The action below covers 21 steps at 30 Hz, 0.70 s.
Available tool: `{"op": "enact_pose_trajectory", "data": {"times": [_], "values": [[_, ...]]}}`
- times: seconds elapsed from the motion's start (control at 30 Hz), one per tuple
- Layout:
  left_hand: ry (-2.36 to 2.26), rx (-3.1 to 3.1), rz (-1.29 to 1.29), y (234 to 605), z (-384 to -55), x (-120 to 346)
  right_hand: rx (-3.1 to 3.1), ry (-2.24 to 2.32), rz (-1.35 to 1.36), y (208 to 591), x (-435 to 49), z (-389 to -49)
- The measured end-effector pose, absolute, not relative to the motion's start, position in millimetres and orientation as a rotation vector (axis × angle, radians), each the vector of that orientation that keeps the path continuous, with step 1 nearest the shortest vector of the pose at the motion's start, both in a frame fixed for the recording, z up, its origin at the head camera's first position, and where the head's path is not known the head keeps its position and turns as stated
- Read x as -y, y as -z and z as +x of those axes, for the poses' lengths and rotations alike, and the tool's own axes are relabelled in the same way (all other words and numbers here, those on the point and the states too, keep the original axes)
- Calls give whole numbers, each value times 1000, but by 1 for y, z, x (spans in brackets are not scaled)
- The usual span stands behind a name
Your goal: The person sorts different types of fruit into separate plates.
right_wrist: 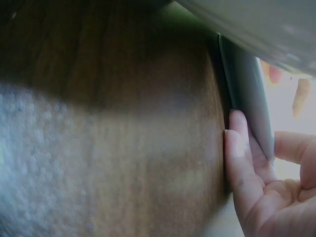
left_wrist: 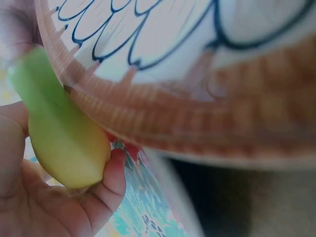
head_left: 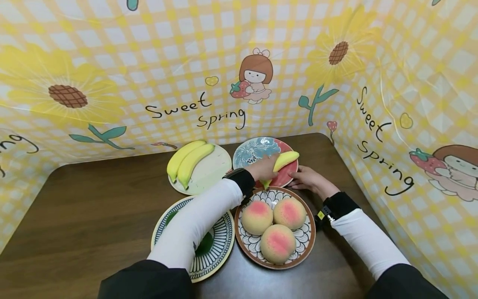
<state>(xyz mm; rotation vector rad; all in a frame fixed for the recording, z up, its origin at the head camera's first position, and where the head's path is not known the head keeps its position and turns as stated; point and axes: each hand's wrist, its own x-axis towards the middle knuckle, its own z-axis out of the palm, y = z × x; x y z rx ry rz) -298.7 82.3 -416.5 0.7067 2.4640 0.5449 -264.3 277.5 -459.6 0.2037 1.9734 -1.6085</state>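
In the head view my left hand (head_left: pixel 263 167) holds a yellow banana (head_left: pixel 286 159) with green ends over the blue and red plate (head_left: pixel 251 150). The left wrist view has the banana's green end (left_wrist: pixel 44 89) close up, with fingers (left_wrist: pixel 114 173) curled around the fruit. Whether the banana touches the plate is hard to tell. At that plate's right rim, my right hand (head_left: pixel 313 181) pinches the edge. The right wrist view puts its thumb on one side of the rim (right_wrist: pixel 252 98) and its fingers (right_wrist: pixel 242 148) on the other, low by the tabletop.
Two bananas (head_left: pixel 194 162) lie on a pale plate (head_left: pixel 220 166) at back left. Three peaches (head_left: pixel 278 244) sit on a brown-rimmed plate (head_left: pixel 244 253) in front. My left forearm crosses above a blue-patterned plate (head_left: pixel 220 253). A yellow checked cloth (head_left: pixel 168 62) surrounds the wooden table (head_left: pixel 93 216).
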Motion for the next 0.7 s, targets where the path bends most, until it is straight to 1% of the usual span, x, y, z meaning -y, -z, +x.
{"op": "enact_pose_trajectory", "data": {"times": [0.2, 0.37, 0.7], "values": [[-546, -2459, 839, 409, -292, -89, -1972, 1623, 191, 459, -278, -265], [-572, -2447, 946, 410, -292, -90, -1982, 1614, 190, 460, -277, -264], [-661, -2407, 913, 407, -292, -91, -2012, 1595, 228, 460, -275, -263]]}}
